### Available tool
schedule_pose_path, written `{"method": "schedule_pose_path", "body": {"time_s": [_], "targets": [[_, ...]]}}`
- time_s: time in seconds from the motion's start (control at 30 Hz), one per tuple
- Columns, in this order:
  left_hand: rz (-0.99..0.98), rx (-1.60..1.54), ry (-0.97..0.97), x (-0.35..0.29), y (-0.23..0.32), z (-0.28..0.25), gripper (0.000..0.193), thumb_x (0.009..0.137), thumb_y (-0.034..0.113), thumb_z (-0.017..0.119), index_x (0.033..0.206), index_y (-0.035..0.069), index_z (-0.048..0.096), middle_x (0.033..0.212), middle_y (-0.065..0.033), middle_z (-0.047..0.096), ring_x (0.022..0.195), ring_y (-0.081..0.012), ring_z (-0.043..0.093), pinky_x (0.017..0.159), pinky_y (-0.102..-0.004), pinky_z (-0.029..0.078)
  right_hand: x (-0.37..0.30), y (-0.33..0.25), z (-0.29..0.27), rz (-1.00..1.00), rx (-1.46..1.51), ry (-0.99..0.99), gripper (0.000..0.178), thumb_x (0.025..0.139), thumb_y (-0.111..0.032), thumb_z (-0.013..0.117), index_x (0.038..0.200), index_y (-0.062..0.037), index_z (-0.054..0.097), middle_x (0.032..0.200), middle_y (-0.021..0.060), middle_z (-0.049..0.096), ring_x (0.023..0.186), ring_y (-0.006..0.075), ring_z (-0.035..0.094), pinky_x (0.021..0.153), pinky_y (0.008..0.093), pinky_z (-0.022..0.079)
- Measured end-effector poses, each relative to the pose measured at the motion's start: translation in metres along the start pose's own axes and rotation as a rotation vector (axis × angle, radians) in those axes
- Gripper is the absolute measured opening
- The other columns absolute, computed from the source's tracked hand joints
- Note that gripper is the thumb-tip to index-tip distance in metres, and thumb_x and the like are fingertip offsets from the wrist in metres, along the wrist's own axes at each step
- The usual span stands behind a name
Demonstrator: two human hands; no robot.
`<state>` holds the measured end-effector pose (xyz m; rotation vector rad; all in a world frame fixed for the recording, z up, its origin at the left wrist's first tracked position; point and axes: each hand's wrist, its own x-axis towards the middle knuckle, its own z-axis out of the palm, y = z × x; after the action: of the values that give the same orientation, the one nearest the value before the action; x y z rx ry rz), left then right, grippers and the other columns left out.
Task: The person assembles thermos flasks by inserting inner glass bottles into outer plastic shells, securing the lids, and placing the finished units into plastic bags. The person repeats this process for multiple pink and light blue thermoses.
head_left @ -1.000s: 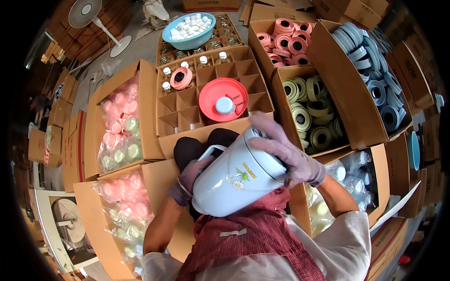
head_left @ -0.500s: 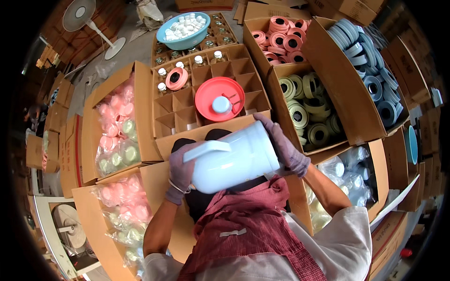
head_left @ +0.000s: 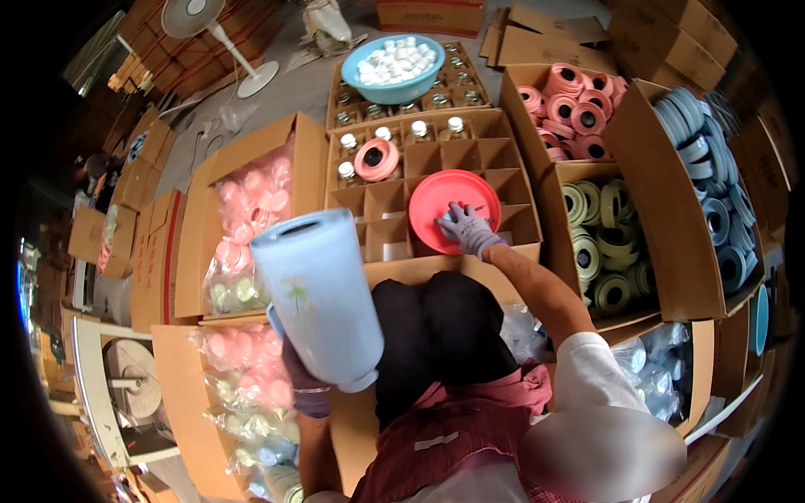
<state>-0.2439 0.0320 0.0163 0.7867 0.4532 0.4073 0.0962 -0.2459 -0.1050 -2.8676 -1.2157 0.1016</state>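
Observation:
My left hand [head_left: 303, 377], in a grey-purple glove, holds a light-blue plastic jug [head_left: 327, 302] at its handle side. The jug stands tilted over my lap, its wide open end up, with a green palm print facing me. Most of the left fingers are hidden behind it. My right hand [head_left: 466, 230], gloved too, reaches into a shallow red dish [head_left: 432, 191], its fingers closed on a light-blue round cap [head_left: 446, 217] that they mostly cover. Small dark pieces lie beside the fingers. The dish rests on a divided carton [head_left: 513, 172].
White-capped bottles [head_left: 420, 131] and a pink ring lid [head_left: 376, 159] occupy the carton's far-left cells. Behind stands a blue basin [head_left: 392, 90] of white caps. Cartons of pink [head_left: 567, 109], green [head_left: 605, 243] and blue rings [head_left: 713, 201] flank the right; bagged pink and green parts [head_left: 251, 201] fill the left.
The jug has swung from lying sideways between both hands to nearly upright at the left. My right hand has left it and moved into the red dish, onto the cap. The view has shifted.

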Motion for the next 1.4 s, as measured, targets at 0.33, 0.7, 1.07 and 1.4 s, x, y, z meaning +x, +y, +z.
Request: {"method": "schedule_pose_path", "body": {"time_s": [0.33,0.7,1.07,1.4], "targets": [[0.549,0.773,-0.02,0.063,-0.072,0.12,0.054,0.082,0.006,0.063,0.132,-0.006,0.047,0.119,-0.0195,0.062,0.109,-0.0291,0.062,0.094,-0.0373,0.048,-0.122,-0.062,-0.171,-0.453,0.441,0.695,0.074,0.062,-0.028,0.089,0.124,-0.012,0.053,0.12,0.0254,0.047,0.1,0.0416,0.059,0.079,0.0448,0.055],[0.132,-0.045,-0.075,0.035,-0.113,0.163,0.044,0.097,0.022,0.053,0.135,0.002,0.044,0.131,-0.0145,0.054,0.12,-0.024,0.054,0.099,-0.0394,0.048,-0.159,-0.118,-0.141,0.208,2.574,-0.128,0.095,0.081,-0.071,0.059,0.145,-0.0072,0.03,0.135,0.018,0.049,0.1,0.0318,0.066,0.085,0.0431,0.059],[0.073,-0.297,-0.074,0.039,-0.127,0.154,0.043,0.104,0.029,0.04,0.139,0.003,0.043,0.137,-0.0109,0.051,0.127,-0.0255,0.049,0.108,-0.0434,0.041,-0.176,-0.113,-0.131,0.531,2.231,-0.284,0.073,0.094,-0.063,0.043,0.13,0.0003,0.047,0.099,0.0191,0.064,0.078,0.0299,0.068,0.068,0.0371,0.06],[0.305,0.503,-0.08,0.023,-0.009,0.069,0.047,0.09,0.013,0.059,0.133,-0.003,0.051,0.119,-0.0118,0.065,0.107,-0.0231,0.062,0.094,-0.0321,0.049,-0.052,0.016,-0.022,0.422,0.644,0.254,0.04,0.085,-0.036,0.064,0.11,-0.0042,0.065,0.101,0.022,0.065,0.09,0.0337,0.065,0.083,0.041,0.051]]}}
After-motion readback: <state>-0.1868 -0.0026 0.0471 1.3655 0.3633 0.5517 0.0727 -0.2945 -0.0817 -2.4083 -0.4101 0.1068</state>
